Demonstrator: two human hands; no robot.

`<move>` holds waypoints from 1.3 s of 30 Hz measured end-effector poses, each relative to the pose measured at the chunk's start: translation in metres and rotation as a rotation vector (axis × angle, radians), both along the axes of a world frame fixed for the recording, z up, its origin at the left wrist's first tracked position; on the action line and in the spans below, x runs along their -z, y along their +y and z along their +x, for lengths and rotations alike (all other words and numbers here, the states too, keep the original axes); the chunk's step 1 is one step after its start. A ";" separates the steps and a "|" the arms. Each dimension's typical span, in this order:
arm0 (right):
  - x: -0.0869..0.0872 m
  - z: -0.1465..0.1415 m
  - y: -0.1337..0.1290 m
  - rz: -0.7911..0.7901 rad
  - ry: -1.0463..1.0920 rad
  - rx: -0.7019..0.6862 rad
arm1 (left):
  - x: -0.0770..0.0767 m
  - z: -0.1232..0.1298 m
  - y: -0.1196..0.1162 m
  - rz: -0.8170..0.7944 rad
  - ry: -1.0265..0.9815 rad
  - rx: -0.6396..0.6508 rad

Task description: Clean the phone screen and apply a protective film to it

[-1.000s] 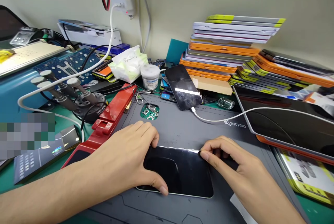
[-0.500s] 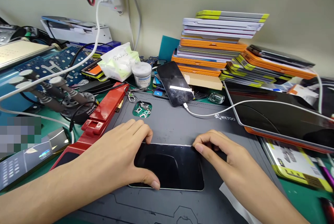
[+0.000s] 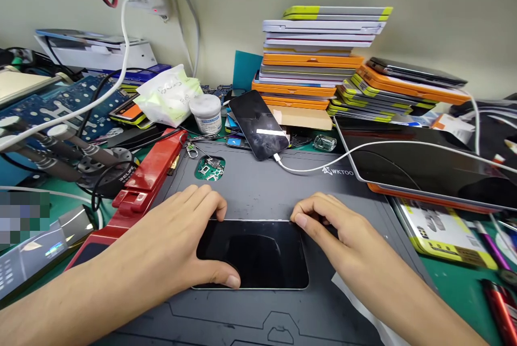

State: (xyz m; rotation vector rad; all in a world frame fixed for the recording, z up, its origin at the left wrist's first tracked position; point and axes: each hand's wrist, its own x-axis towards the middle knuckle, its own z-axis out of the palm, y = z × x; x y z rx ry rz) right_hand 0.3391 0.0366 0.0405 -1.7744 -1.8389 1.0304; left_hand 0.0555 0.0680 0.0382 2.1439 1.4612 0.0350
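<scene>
A smartphone with a dark screen lies face up and sideways on the grey work mat. My left hand grips its left end, thumb on the near edge and fingers over the far edge. At the phone's far right corner, my right hand is closed, thumb and index finger pinched together at the edge. Whether something small sits in that pinch is hidden. A white sheet lies partly under my right forearm.
Behind the mat's far edge, a second phone is plugged into a white cable. A red tool lies at left, near a screwdriver stand. Stacked boxes stand at the back; a large dark tablet lies at right.
The camera view has shifted slightly, so everything sits a little further left in the picture. Both hands keep the same pose at the phone.
</scene>
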 end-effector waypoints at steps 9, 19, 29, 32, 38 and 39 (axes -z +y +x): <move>-0.005 -0.002 0.000 0.010 -0.002 0.023 | -0.003 0.002 0.000 -0.024 0.015 -0.006; -0.008 -0.001 0.002 -0.032 0.031 0.024 | -0.006 0.003 -0.002 -0.044 0.030 -0.003; -0.012 0.007 0.001 -0.110 0.086 0.051 | -0.006 0.004 0.000 -0.054 0.031 -0.009; -0.012 0.010 0.001 -0.137 0.124 0.055 | -0.005 0.004 0.000 -0.050 0.036 -0.015; -0.012 0.019 0.000 -0.193 0.184 0.049 | -0.004 0.000 -0.003 -0.031 0.016 0.000; -0.013 0.019 -0.001 -0.191 0.182 0.056 | -0.004 0.000 -0.003 -0.029 0.014 0.002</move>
